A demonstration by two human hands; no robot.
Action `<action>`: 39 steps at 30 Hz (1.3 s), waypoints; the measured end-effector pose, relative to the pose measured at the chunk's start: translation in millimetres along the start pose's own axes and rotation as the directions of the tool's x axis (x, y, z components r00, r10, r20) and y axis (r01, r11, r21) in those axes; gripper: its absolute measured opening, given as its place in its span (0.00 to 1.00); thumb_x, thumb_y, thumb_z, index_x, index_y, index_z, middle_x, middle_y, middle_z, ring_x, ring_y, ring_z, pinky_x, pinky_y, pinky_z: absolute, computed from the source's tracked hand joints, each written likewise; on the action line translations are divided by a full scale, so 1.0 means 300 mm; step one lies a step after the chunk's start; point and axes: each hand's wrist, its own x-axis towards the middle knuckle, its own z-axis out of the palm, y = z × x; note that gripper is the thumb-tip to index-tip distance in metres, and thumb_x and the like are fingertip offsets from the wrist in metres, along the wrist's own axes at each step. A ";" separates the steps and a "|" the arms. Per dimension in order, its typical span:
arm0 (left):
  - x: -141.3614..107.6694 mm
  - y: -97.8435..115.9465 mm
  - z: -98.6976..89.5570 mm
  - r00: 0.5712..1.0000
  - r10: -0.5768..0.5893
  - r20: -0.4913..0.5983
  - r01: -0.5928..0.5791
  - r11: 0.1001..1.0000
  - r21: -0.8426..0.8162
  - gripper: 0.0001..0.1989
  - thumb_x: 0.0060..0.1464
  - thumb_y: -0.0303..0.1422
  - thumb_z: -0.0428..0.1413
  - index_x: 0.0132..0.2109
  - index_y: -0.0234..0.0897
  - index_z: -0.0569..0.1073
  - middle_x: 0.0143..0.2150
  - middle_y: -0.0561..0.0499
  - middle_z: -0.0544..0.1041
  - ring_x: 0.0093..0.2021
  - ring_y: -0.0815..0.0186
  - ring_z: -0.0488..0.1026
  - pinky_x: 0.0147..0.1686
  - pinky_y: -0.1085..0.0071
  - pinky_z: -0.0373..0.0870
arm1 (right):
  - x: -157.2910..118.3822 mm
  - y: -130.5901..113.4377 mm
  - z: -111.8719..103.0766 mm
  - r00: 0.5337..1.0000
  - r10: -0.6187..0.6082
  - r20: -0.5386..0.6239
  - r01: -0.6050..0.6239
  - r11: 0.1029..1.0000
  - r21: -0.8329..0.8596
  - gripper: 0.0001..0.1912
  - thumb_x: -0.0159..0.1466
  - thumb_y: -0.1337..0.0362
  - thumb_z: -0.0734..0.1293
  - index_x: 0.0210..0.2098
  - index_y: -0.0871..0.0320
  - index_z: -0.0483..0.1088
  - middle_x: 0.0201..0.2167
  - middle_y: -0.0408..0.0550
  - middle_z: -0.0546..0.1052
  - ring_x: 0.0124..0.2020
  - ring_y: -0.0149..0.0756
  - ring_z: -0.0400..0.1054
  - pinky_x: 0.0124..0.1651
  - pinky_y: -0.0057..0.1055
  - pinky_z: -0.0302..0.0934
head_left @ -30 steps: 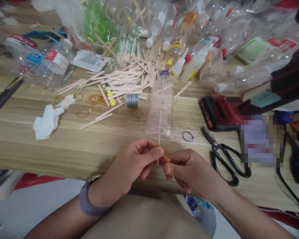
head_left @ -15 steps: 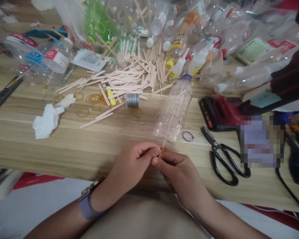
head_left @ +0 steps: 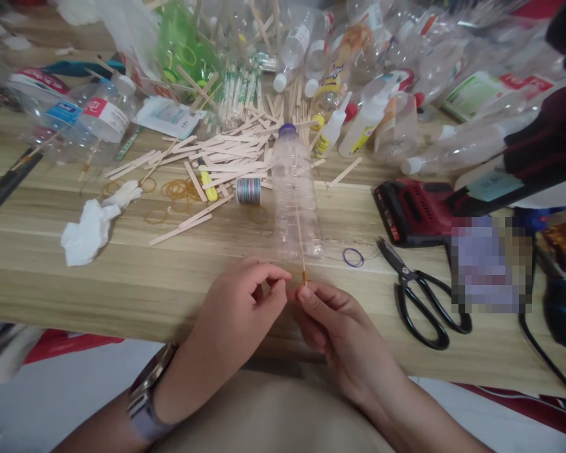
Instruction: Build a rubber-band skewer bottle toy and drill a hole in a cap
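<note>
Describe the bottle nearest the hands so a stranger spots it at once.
On the wooden table, find the right hand, pinching a thin stick. Just beyond it, right of the thread spool, is a clear ribbed plastic bottle. Its purple cap sets it apart from the white-capped bottles farther back.

The person's left hand (head_left: 245,308) and right hand (head_left: 344,327) are bare, with slim fingers and smooth, rounded knuckles; blur softens the finer details of the nails. Both forearms are bare as far as they show. Around the left wrist runs a smooth, lavender-grey watch strap (head_left: 149,423) joined to a shiny, silver-toned metal watch part (head_left: 144,395), its face turned out of sight. Plain, matte beige-brown cloth (head_left: 273,418) covers the body at the bottom edge, slightly blurred and shadowed.
</note>
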 end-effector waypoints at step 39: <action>0.018 -0.028 0.036 0.752 -0.190 0.632 0.646 0.406 -0.647 0.13 0.51 0.38 0.63 0.26 0.35 0.73 0.23 0.57 0.70 0.25 0.75 0.65 0.25 0.80 0.60 | -0.026 0.037 0.006 0.938 0.190 0.291 -0.315 0.819 0.480 0.18 0.50 0.60 0.80 0.29 0.61 0.70 0.20 0.34 0.65 0.15 0.16 0.46 0.15 0.12 0.45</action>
